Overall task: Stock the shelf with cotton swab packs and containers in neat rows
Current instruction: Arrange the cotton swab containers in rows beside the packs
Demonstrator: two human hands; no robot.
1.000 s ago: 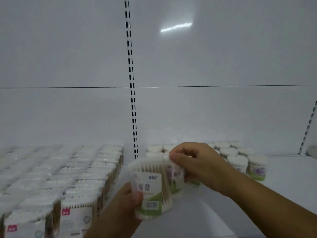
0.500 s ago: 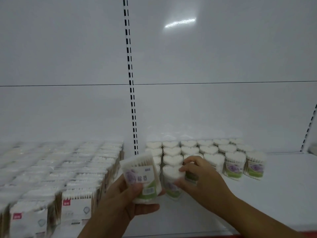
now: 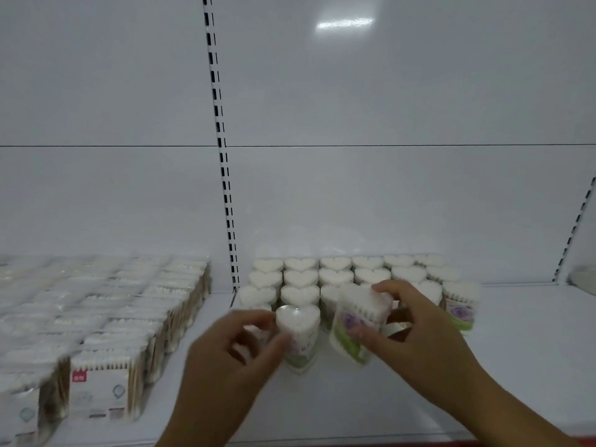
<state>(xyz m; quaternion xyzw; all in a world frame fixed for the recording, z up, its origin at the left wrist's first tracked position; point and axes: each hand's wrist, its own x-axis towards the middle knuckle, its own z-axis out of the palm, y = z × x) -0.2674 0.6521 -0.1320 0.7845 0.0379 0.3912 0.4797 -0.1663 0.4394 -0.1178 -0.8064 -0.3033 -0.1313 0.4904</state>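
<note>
Heart-shaped cotton swab containers (image 3: 333, 275) stand in rows at the back of the white shelf (image 3: 516, 366). My right hand (image 3: 419, 337) grips one such container (image 3: 356, 324) with a purple flower label, tilted, just in front of the rows. A front container (image 3: 298, 330) stands upright between my hands. My left hand (image 3: 235, 356) is blurred. Its fingers curl round another container (image 3: 253, 312) at the left of the front row, mostly hidden, and its thumb touches the upright one. Flat swab packs (image 3: 100, 379) fill the left bay.
A slotted upright (image 3: 225, 175) divides the two bays, and another upright (image 3: 577, 221) stands at the far right. A white object (image 3: 582, 275) sits at the right edge. The shelf's front edge runs along the bottom.
The labelled container has passed from my left hand to my right hand. The one my right hand held now stands in the front row. Both hands moved forward and down to the shelf.
</note>
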